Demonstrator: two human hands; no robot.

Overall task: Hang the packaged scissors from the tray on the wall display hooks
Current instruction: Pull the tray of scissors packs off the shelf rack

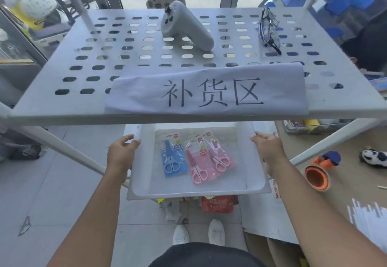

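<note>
A white plastic tray is held level in front of me, below a perforated shelf. My left hand grips its left rim and my right hand grips its right rim. Inside lie three packaged scissors: a blue pack on the left and two pink packs, one overlapping the other. No wall display hooks are in view.
The grey perforated shelf above carries a paper sign, a grey handheld device and glasses. At right a table holds an orange tape roll and a panda toy. Packets lie on the floor near my shoes.
</note>
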